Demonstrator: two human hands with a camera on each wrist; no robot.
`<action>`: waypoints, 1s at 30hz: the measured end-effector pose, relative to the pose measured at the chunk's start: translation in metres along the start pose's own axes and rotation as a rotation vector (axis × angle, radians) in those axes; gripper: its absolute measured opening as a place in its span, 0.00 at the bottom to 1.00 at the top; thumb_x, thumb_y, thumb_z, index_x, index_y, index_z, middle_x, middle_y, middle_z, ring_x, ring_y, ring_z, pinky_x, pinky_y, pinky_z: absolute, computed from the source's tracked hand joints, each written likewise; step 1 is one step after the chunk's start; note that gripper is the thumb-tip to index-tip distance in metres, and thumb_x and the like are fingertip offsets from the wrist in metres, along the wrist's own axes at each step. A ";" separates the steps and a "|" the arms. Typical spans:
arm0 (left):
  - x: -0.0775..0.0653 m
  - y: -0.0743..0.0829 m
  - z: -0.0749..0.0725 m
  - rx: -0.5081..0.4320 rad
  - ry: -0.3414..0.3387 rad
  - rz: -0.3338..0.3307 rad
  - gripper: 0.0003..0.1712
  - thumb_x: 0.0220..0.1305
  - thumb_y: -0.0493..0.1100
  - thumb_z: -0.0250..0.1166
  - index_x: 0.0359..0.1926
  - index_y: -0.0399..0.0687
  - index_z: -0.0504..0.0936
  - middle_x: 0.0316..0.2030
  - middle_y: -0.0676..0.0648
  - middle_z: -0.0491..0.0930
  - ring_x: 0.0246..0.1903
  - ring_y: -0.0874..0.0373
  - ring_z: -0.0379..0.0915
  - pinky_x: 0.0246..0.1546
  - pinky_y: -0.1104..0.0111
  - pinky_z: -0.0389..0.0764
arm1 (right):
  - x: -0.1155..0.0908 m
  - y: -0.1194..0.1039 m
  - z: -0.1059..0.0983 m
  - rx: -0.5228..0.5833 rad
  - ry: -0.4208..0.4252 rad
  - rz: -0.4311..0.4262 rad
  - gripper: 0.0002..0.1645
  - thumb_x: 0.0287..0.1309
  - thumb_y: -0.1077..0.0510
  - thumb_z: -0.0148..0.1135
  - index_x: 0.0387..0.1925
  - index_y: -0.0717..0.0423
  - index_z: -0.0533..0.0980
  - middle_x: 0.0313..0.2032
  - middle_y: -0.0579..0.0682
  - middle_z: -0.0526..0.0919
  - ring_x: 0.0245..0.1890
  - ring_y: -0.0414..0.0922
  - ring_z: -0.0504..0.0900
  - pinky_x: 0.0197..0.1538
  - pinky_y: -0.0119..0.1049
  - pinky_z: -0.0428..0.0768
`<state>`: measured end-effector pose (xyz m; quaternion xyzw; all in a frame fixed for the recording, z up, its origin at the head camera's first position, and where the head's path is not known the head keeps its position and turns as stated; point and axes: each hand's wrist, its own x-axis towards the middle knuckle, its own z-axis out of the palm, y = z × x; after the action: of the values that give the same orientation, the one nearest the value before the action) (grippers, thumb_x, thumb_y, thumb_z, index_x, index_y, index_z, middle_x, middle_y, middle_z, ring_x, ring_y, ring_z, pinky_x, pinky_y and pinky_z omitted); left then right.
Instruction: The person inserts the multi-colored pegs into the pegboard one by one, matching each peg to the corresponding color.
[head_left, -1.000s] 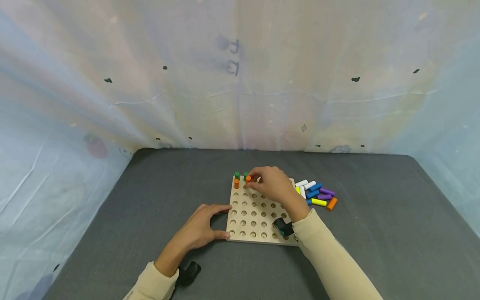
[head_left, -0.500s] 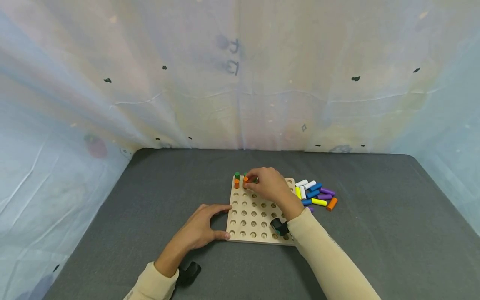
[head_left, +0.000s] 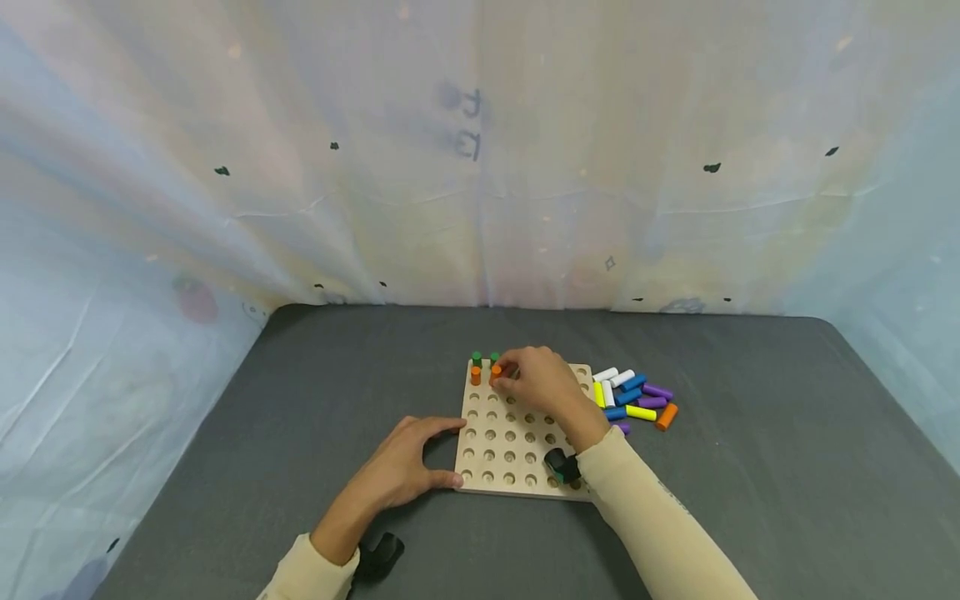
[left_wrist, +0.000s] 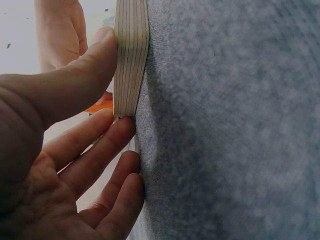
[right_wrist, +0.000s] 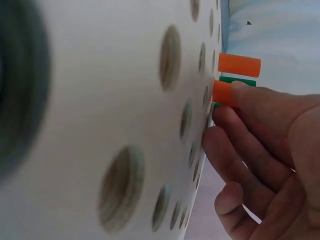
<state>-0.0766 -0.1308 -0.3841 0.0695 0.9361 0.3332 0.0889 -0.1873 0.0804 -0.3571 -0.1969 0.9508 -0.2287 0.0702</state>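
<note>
A wooden pegboard lies on the table. My right hand pinches an orange peg between thumb and fingers, upright at a hole in the second row from the far edge. Another orange peg stands to its left, and green pegs stand in the row behind, partly hidden by the right hand. My left hand has its fingers extended, with thumb and index fingertip against the board's left edge. In the left wrist view, that layered edge shows beside the thumb.
Right of the board lies a loose pile of pegs: white, blue, purple, yellow and orange. The dark grey table is backed by a pale curtain. Several holes in the board stand bare.
My right hand has moved slightly left and lowered the orange peg, which now stands upright at the second hole. The left hand stays on the board's edge. The head view has tilted slightly.
</note>
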 end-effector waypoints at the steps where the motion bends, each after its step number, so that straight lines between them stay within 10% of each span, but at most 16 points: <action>1: 0.000 0.000 0.000 -0.003 -0.001 -0.002 0.42 0.42 0.50 0.82 0.62 0.64 0.79 0.61 0.53 0.79 0.58 0.54 0.70 0.60 0.51 0.73 | -0.001 0.001 0.000 -0.002 -0.001 -0.001 0.16 0.62 0.48 0.68 0.50 0.46 0.84 0.40 0.42 0.88 0.39 0.41 0.84 0.44 0.40 0.81; 30: 0.000 0.000 0.002 0.006 0.020 0.002 0.43 0.41 0.48 0.83 0.63 0.61 0.79 0.62 0.53 0.78 0.58 0.53 0.70 0.61 0.52 0.72 | -0.045 0.021 -0.026 0.073 0.058 -0.011 0.17 0.65 0.50 0.65 0.53 0.46 0.82 0.40 0.44 0.87 0.36 0.40 0.82 0.32 0.34 0.77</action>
<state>-0.0765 -0.1292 -0.3858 0.0673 0.9379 0.3312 0.0788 -0.1596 0.1268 -0.3419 -0.1925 0.9424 -0.2692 0.0484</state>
